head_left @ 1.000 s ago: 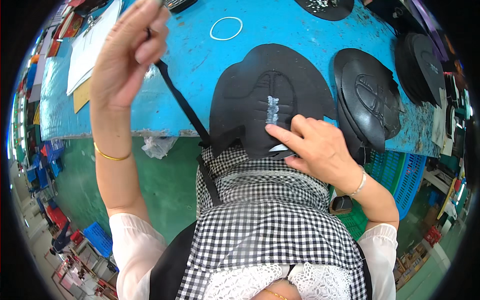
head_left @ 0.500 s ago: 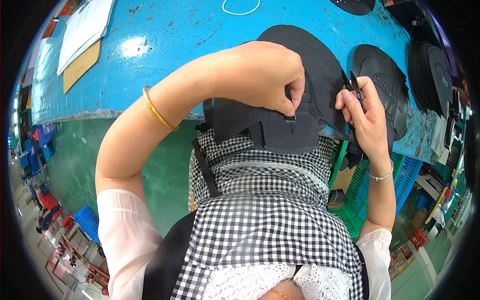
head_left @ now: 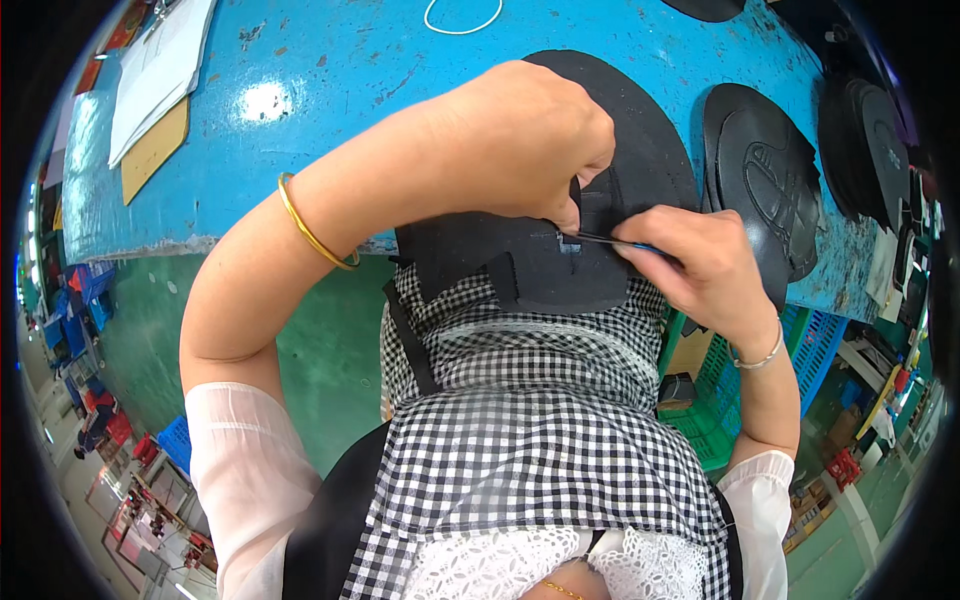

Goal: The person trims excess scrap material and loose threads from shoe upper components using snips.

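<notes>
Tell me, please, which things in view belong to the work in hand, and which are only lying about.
In the work:
flat black piece, under the left hand
slim dark tool, in the right hand

Apparently just lying about:
white papers
thin white ring
similar black pieces at right, perhaps same batch
green basket

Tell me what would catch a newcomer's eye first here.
Probably the bright blue table across the top, with a large black piece overhanging its near edge. Over that piece the two hands meet: the left hand reaches across, and the right hand holds a slim dark tool. Below them, the black-and-white checked apron fills the lower middle.
</notes>
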Tool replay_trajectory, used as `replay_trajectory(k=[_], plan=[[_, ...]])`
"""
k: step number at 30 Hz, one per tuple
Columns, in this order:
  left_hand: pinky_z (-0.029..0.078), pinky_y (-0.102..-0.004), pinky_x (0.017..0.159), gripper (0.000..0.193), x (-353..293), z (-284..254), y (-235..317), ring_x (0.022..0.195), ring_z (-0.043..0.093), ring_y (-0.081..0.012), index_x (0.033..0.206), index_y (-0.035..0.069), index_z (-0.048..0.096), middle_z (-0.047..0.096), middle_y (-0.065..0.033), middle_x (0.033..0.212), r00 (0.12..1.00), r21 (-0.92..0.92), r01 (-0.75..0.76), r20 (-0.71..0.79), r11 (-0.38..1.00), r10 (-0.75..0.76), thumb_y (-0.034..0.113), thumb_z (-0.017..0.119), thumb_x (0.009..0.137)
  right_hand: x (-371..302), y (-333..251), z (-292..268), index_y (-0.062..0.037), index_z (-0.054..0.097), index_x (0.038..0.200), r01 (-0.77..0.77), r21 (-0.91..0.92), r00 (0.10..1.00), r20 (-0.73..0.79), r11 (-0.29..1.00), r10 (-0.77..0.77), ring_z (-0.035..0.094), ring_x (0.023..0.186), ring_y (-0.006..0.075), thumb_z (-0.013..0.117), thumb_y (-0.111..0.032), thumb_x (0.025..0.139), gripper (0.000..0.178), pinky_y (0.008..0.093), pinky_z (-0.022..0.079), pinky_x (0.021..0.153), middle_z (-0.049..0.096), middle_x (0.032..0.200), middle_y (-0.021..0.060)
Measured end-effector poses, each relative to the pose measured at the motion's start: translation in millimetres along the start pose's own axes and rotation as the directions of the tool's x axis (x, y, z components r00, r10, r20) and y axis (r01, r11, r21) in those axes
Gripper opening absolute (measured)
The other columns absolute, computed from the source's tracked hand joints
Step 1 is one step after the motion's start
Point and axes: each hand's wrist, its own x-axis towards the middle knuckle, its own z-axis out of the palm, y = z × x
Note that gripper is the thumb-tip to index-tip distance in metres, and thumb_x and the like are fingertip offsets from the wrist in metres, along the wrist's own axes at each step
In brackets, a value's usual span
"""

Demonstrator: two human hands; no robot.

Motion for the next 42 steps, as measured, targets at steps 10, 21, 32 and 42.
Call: replay_trajectory(k=[10, 21, 32, 42], plan=[[0.05, -0.042, 0.071, 0.016, 3.8, -10.5, -11.3, 0.077, 0.064, -0.0342, 0.079, 0.0, 0.065, 0.066, -0.0143, 0.075, 0.995, -0.071, 0.095, 0.043, 0.993, -0.092, 0.014, 0.073, 0.077, 13.0, 4.6, -4.0, -0.0097, 0.055, 0.089, 0.082, -0.027, 0.992, 0.103, 0.996, -0.078, 0.062, 0.064, 0.0259, 0.071, -0.012, 0.082, 0.018, 0.0377, 0.047, 0.052, 0.055, 0.069, 0.0061], [0.05, -0.0428, 0.075, 0.015, 4.7, -10.5, -16.6, 0.081, 0.064, -0.0337, 0.085, 0.002, 0.066, 0.066, -0.0141, 0.079, 0.995, -0.055, 0.043, 0.097, 0.998, -0.038, 0.015, 0.069, 0.079, 22.1, -3.7, -15.8, -0.0097, 0.058, 0.094, -0.139, -0.12, 0.99, -0.004, 0.983, 0.14, 0.065, 0.065, 0.0267, 0.07, -0.022, 0.088, 0.018, 0.0374, 0.047, 0.053, 0.064, 0.074, 0.0072], [0.048, -0.0384, 0.07, 0.012, -0.1, -7.7, -24.1, 0.074, 0.06, -0.0289, 0.091, 0.003, 0.063, 0.063, -0.0101, 0.077, 1.0, -0.154, 0.012, -0.005, 0.988, -0.013, 0.015, 0.064, 0.087, 30.2, 3.4, -5.9, -0.0074, 0.058, 0.094, -0.177, -0.146, 0.984, -0.006, 0.973, 0.178, 0.063, 0.061, 0.0276, 0.071, -0.03, 0.089, 0.026, 0.0376, 0.045, 0.054, 0.062, 0.071, 0.0082], [0.033, -0.0145, 0.049, 0.012, -12.3, -35.0, -24.6, 0.058, 0.051, 0.0008, 0.099, 0.004, 0.07, 0.067, 0.0018, 0.077, 0.87, -0.919, -0.003, -0.198, 0.395, -0.452, 0.015, 0.069, 0.095, 16.4, -59.3, 42.1, -0.0017, 0.062, 0.115, -0.034, -0.492, 0.999, 0.001, 0.87, 0.04, 0.068, 0.063, 0.0176, 0.073, -0.018, 0.082, 0.039, 0.0283, 0.055, 0.055, 0.066, 0.123, 0.0198]])
